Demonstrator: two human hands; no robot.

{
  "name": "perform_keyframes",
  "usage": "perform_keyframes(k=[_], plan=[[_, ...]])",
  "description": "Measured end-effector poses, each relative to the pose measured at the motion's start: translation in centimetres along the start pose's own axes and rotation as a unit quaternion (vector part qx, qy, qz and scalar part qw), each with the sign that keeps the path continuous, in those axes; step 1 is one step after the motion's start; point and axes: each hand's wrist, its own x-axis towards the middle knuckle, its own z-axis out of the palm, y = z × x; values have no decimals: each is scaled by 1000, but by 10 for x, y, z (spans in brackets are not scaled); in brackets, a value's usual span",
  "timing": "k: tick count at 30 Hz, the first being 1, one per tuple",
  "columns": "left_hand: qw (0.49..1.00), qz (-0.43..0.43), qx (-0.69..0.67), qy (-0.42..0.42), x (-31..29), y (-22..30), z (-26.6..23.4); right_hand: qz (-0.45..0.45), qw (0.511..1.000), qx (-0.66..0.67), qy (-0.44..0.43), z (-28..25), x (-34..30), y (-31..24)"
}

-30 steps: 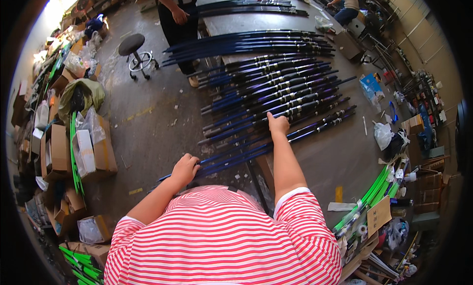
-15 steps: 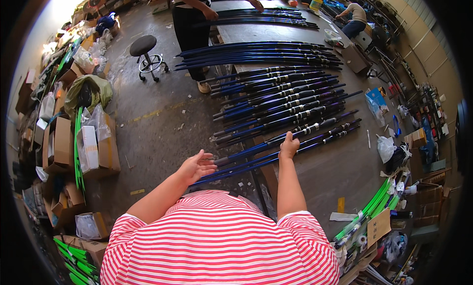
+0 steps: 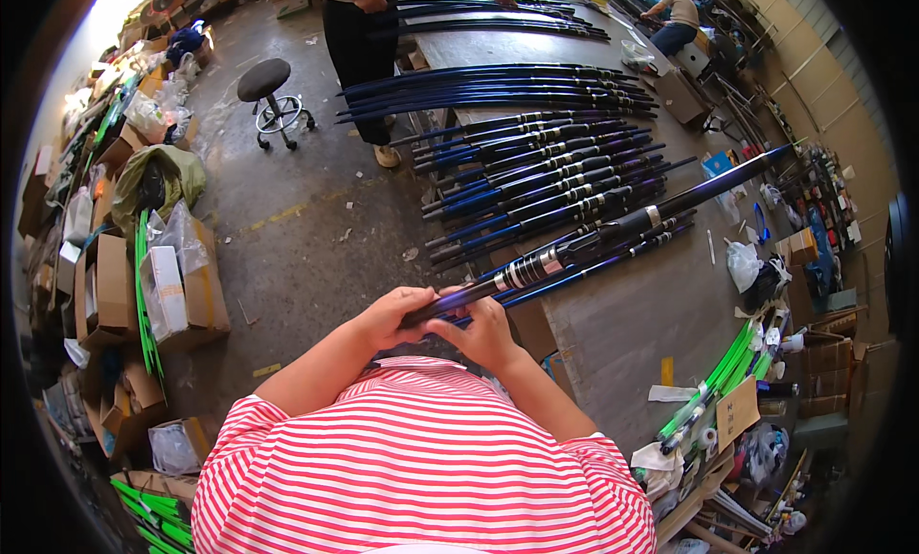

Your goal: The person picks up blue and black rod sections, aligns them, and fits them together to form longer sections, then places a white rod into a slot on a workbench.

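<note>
Lifted off the table since half a second ago, a thick, glossy blue-black rod with silver rings (image 3: 613,233) now slants through the air, and the person's right hand (image 3: 488,334) has come back from partway along it to near its lower end.

From the head view, this rod runs from just before the red-and-white striped cloth shirt (image 3: 421,458) up to the right, over the broad grey table (image 3: 632,315), its thin tip toward the clutter beyond. The left hand (image 3: 388,316) has its fingers wrapped round the dark butt. Just beside it, the right hand's thumb and fingers form a narrow gap against the underside of the shaft; how tightly they close cannot be told.

Beneath and beyond, slim blue-black rods (image 3: 661,236) lie near the table's closer end, then a dense row of dark blue rods with black grips (image 3: 574,166). Past these sits a bunch of long, slender blue rods (image 3: 498,85), overhanging the table's left edge. A standing person in black trousers (image 3: 359,66) works at another bunch. To the left, a round black stool on a chrome wheeled base (image 3: 264,79) stands on the floor; a bundle of bright green rods (image 3: 713,382) lies at the right.
</note>
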Motion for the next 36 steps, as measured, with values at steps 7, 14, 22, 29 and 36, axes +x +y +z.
perform_keyframes(k=[7, 14, 22, 29, 36], plan=[[964, -33, 225, 136, -68, 19, -45, 76, 741, 512, 427, -110, 2, 38], [908, 244, -216, 265, -90, 51, -106, 237, 726, 511, 394, -68, -29, 52], [911, 275, -234, 200, -66, 29, -68, 209, 744, 602, 202, 8, -14, 19], [913, 280, -219, 201, -90, 37, -87, 147, 673, 592, 419, -56, -26, 35], [925, 288, -78, 237, -87, 57, -78, 403, 869, 247, -146, -9, -33, 22]])
